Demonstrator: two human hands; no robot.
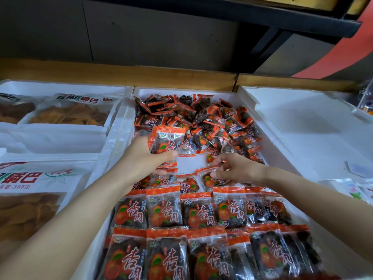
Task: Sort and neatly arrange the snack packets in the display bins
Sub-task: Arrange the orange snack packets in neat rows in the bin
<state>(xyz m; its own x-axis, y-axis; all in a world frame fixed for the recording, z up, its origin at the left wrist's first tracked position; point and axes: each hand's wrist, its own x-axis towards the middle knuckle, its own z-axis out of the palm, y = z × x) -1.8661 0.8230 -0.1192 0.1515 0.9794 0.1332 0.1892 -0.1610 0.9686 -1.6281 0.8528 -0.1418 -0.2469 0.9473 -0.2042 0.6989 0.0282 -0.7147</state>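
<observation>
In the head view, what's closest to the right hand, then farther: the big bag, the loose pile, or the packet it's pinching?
1. Pinched packet, in the right hand's fingertips.
2. Loose pile, just behind it.
3. Big bag, back of the left bin.

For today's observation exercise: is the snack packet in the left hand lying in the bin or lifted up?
Lifted up. The left hand grips the packet upright above the loose pile, printed face toward the camera.
</observation>
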